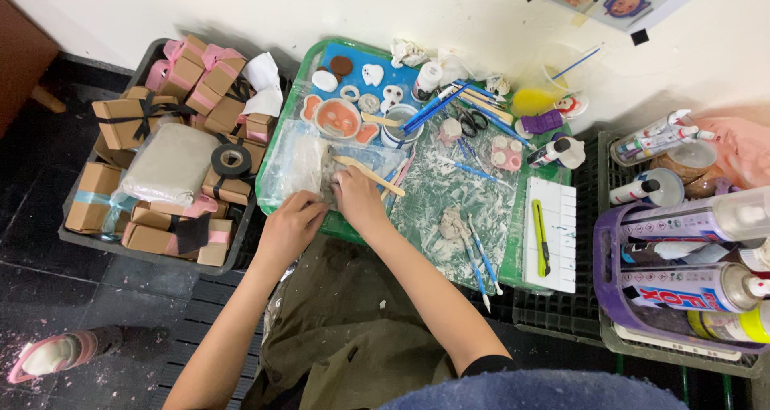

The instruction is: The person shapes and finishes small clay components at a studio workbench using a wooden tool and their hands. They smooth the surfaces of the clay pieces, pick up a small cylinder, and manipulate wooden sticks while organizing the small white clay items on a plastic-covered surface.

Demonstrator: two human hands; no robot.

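My left hand (290, 226) and my right hand (358, 200) meet at the near left part of a green tray (293, 81). Both are closed on a grey lump of clay (329, 177) that sits in a clear plastic bag (290, 161). A wooden modelling stick (370, 172) lies just beyond my right hand. Another small grey clay lump (452, 223) rests on the clay-smeared tray surface to the right, with blue-handled tools (480, 259) beside it.
Left, a dark crate (76, 235) holds brown ribboned boxes, a wrapped grey block (170, 161) and black tape (231, 160). Clay figures (338, 117), brushes, scissors (472, 121) lie farther back. A yellow cutter (541, 235) on a white palette; a purple basket (605, 290) of spray cans.
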